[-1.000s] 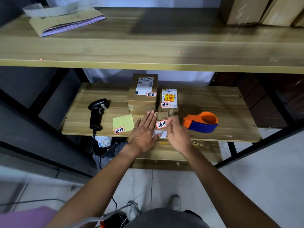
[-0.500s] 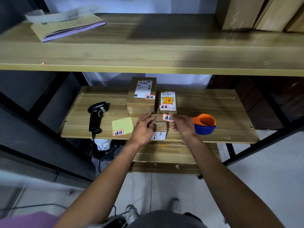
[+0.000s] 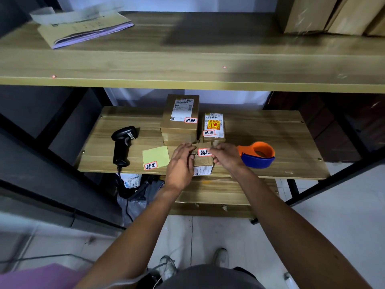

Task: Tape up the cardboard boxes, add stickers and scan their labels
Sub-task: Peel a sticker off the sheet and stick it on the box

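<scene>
A pale wooden shelf in a black metal frame carries the work, above a light tiled floor. An upper shelf holds a stack of papers at the left and big cartons at the right. On the lower shelf a black scanner lies at the left. Beside it is a yellow sheet bearing one red-edged spare sticker, and an orange and blue tape dispenser sits at the right. A second ago the left hand lay flat on the small box at the shelf's front edge. Now it grips that box's left end with its fingers bent over the top. The right hand pinches the right end of a sticker, now further back over the box top than before. Whether it touches the cardboard I cannot tell. The scanner and dispenser have not moved. All boxes are closed, their contents unseen. The tall box and the narrow box behind each carry a printed label and a sticker.
</scene>
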Demonstrator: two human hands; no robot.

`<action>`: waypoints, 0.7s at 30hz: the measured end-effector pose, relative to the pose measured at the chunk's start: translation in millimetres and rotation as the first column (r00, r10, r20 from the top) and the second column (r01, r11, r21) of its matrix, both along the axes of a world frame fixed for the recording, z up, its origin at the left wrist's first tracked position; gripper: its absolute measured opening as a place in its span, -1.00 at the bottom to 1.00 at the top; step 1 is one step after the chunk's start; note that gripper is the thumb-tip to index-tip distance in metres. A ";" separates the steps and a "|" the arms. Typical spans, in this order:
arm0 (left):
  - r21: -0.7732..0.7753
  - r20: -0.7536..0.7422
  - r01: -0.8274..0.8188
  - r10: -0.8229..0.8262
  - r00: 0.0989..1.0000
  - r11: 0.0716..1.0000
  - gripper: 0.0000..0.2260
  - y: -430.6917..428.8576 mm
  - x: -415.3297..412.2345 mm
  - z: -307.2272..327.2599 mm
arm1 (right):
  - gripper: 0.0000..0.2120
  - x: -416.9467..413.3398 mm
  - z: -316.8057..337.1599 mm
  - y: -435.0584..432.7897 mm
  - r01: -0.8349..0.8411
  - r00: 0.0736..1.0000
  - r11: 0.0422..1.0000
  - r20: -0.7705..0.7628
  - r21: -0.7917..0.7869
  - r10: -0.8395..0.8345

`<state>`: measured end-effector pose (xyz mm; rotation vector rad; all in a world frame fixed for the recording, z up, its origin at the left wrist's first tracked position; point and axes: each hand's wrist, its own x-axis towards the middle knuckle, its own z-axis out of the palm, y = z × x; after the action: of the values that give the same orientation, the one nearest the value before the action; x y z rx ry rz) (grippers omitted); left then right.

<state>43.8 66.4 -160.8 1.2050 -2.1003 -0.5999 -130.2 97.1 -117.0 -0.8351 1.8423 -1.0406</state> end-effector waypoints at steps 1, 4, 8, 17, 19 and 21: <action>-0.002 0.008 0.000 0.000 1.000 1.000 -0.69 -0.4 0.3 -0.2 | -0.81 0.2 -0.5 -1.1 -0.006 1.000 1.000 -0.026 0.007 0.007; -0.020 0.058 0.017 -0.016 0.998 1.000 -0.64 0.3 0.9 0.0 | -0.82 -1.3 -0.8 -2.5 -0.012 0.999 1.000 -0.043 0.017 0.013; -0.049 0.103 0.035 -0.029 0.994 0.998 -0.58 -0.4 1.5 -3.2 | -0.83 -2.7 -2.5 -1.7 -0.002 0.999 1.000 -0.037 0.018 0.003; -0.046 0.133 0.063 -0.056 0.990 0.997 -0.52 0.0 2.8 -4.0 | -0.85 -0.9 -8.4 -0.7 0.046 0.999 0.999 0.019 0.028 -0.046; -0.041 0.145 0.065 -0.058 0.988 0.997 -0.52 -0.4 2.8 -4.3 | -0.85 -2.2 -7.6 0.7 0.035 0.999 0.999 0.037 0.027 -0.035; -0.035 0.159 0.063 -0.057 0.986 0.997 -0.52 -1.0 3.2 -4.7 | -0.86 -2.8 -7.0 1.3 0.027 0.999 0.999 0.038 0.025 -0.027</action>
<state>47.1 65.4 -165.5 1.2046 -2.2771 -0.5003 -133.0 98.4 -124.0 -0.7731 1.8351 -1.0424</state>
